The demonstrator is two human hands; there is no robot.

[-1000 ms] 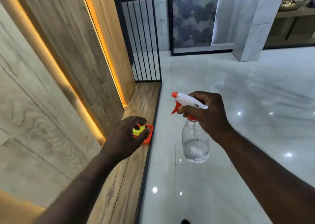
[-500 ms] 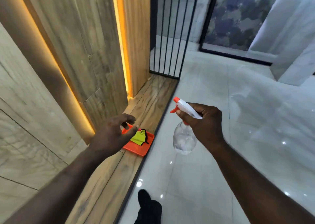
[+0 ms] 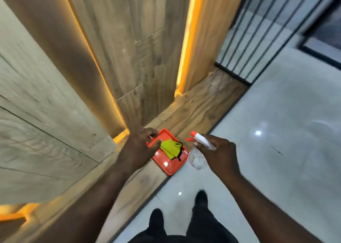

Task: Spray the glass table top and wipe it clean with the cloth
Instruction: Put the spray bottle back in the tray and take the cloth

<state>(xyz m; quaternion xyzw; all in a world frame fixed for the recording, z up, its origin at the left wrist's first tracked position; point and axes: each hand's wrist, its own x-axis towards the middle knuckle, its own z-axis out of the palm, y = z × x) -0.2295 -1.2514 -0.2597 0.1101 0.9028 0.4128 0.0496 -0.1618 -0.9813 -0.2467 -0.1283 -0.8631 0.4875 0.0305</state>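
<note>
Orange tray (image 3: pixel 170 166) now directly below; left hand (image 3: pixel 137 148) released, closing on yellow-green cloth (image 3: pixel 170 147) at 3 o'clock, right hand (image 3: pixel 220 154) grasping spray bottle (image 3: pixel 197 158) — glass top unseen.

No readable text, labels, brands or numbers anywhere in view. The spray bottle (image 3: pixel 198 151) shows a plain white-and-red head and a clear body with no label visible. The orange tray (image 3: pixel 170 166) and the yellow-green cloth (image 3: pixel 170 147) lying on it carry no markings. Frame is motion-blurred, so any fine print would be unreadable.
</note>
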